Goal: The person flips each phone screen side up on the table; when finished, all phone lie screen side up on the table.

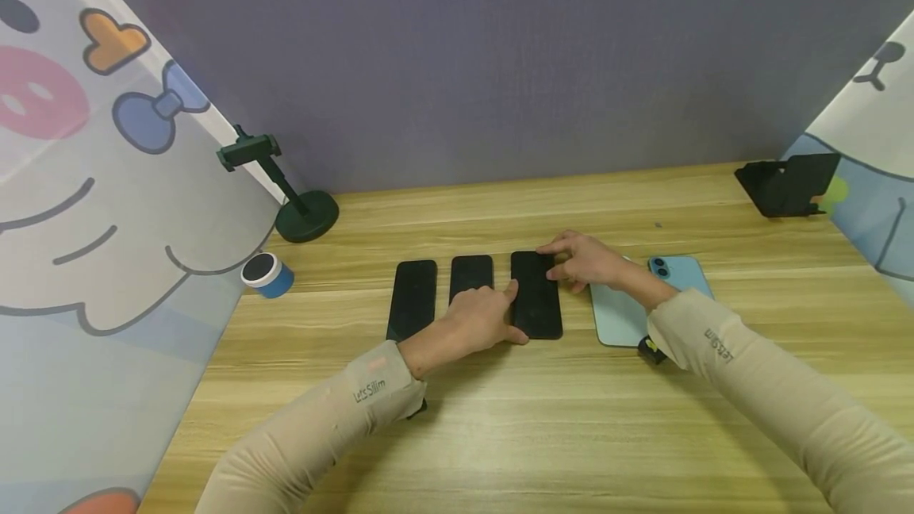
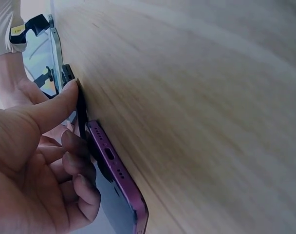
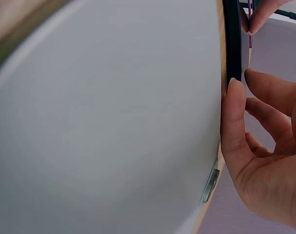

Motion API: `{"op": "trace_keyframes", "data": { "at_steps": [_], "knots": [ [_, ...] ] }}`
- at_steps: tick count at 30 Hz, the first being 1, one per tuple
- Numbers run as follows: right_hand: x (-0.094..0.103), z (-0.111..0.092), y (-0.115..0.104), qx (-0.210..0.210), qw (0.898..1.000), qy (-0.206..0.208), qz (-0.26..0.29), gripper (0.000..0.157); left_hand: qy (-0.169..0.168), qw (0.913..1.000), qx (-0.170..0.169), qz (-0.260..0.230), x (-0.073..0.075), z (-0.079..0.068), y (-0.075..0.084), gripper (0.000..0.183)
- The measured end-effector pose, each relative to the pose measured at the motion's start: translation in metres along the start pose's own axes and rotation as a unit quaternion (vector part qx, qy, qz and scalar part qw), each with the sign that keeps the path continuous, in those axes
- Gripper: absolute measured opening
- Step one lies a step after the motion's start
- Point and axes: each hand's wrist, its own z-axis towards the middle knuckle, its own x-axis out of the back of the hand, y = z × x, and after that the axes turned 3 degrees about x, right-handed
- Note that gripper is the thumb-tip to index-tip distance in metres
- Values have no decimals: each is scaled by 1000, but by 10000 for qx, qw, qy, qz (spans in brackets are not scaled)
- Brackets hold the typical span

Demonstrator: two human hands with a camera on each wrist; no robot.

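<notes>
Both hands are at a black smartphone [image 1: 537, 304], the rightmost of three lying screen up in a row. My left hand [image 1: 480, 317] holds its lower left corner, the thumb at the bottom edge and a finger along the left side. At the upper right corner, my right hand [image 1: 587, 260] has its thumb on the side edge and a finger at the top. The middle phone [image 1: 471, 270], with a purple frame in the left wrist view, lies partly under my left hand. Another black phone [image 1: 412, 298] is at the row's left end.
Two pale blue phones, one nearer [image 1: 616, 320] and one with its cameras showing [image 1: 687, 270], lie face down under my right forearm. A dark green phone stand [image 1: 303, 212] and a blue-and-white jar [image 1: 267, 274] stand left. A black folding stand [image 1: 789, 185] is back right.
</notes>
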Motion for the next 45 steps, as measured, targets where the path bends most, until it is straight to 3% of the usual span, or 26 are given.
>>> {"op": "trace_keyframes", "data": {
  "at_steps": [7, 12, 19, 23, 27, 34, 40, 45],
  "knots": [
    [1, -4, 3, -52, 9999, 17, 84, 57, -74, 9999, -72, 9, -1, 1, 1, 97],
    [15, -27, 8, -28, 9988, 104, 479, 61, -56, 9994, -224, -240, 1, 1, 2, 95],
    [48, -64, 24, -202, 9985, 233, 445, 63, 539, 9887, -1112, -842, 5, 11, 16, 78],
    [58, -75, 36, -340, 9982, 83, 478, 65, 689, 9856, -1340, -764, 5, 24, 30, 72],
    [62, -81, 45, -444, 9987, 52, 232, 70, 674, 9876, -1333, -488, 3, 34, 45, 70],
    [61, -82, 52, -651, 9978, 25, -85, 74, 296, 9926, -1147, 264, -3, 40, 71, 84],
    [59, -79, 47, -577, 9982, -79, -102, 74, 404, 9930, -774, 793, -11, 38, 85, 92],
    [59, -79, 44, -617, 9980, -138, 48, 75, 545, 9921, -721, 868, -14, 37, 90, 93]
  ]
}}
